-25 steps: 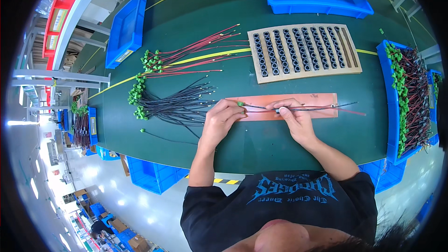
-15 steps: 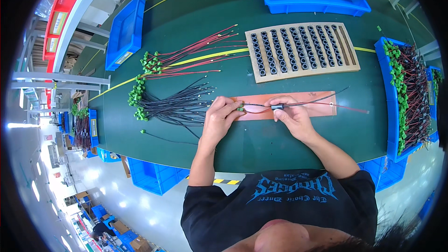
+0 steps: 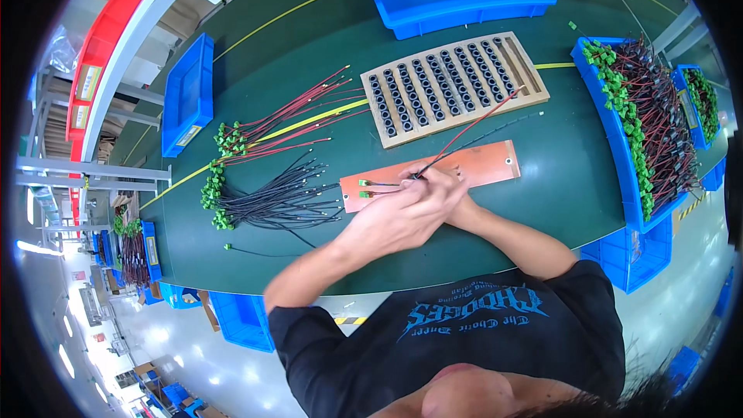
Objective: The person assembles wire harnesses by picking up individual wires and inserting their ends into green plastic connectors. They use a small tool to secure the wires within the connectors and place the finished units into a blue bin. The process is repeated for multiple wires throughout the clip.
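Note:
A red and a black wire [image 3: 474,121], with small green connectors [image 3: 364,194] at their left ends, run through my two hands. My left hand [image 3: 398,215] is closed, its fingers pinching the wires and crossing over the right. Behind it my right hand [image 3: 450,186], partly covered, is also closed around the wires. The black cylindrical core threaded on them is mostly hidden by the fingers. Below both hands lies an orange-brown flat board [image 3: 487,164] with holes near its ends. The wires' free ends reach up and right, the red one over the wooden tray's edge.
A wooden tray [image 3: 398,139] holds rows of black cores. To the left lie black wires [image 3: 271,197] and red wires [image 3: 290,102] with green connectors. Blue bins stand at back left [image 3: 203,101], at the back [image 3: 464,11], and at right [image 3: 617,162], the last full of wired assemblies.
My hands have come together; the left moved right, across the right. The wires now slant up and right instead of lying nearly level, and the core is mostly covered. The whole view has shifted.

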The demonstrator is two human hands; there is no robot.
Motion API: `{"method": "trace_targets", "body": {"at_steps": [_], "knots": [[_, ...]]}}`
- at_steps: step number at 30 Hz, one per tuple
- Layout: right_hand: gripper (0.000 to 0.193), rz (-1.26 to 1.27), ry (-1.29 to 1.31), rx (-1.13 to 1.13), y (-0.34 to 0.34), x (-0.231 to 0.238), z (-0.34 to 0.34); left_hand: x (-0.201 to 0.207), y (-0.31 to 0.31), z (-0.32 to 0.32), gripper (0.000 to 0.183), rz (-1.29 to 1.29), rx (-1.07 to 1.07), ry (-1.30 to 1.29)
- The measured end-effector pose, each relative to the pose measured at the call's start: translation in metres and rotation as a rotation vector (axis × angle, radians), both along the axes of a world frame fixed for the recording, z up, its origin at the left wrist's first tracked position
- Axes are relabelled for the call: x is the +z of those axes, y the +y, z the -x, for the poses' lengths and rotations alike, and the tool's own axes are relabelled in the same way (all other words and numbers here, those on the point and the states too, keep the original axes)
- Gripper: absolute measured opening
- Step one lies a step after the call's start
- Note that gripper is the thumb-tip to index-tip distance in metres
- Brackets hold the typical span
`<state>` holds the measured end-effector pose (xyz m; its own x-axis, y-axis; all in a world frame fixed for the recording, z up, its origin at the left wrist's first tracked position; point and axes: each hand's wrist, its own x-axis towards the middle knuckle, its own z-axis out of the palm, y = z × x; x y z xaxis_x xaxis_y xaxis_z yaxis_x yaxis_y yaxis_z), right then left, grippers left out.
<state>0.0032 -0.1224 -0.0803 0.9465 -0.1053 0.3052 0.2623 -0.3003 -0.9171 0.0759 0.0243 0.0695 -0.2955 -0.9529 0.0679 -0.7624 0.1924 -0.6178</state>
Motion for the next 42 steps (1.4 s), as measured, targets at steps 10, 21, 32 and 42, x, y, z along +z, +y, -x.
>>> {"method": "trace_targets", "body": {"at_steps": [10, 21, 32, 42], "knots": [[0.018, -0.316, 0.288, 0.218, -0.006, 0.02, -0.004, 0.011, 0.02, -0.081, 0.037, 0.036, 0.192, 0.199], [0.022, -0.175, 0.291, 0.1, -0.01, 0.018, -0.019, -0.002, 0.102, -0.116, 0.038, 0.316, 0.712, 0.133], [0.017, -0.1, 0.232, 0.026, -0.006, 0.026, -0.012, -0.066, 0.011, -0.021, 0.024, 0.977, 0.582, 1.674], [0.015, -0.036, 0.219, 0.019, -0.006, 0.032, -0.013, -0.101, -0.005, -0.016, 0.007, 0.941, 0.656, 1.433]]}}
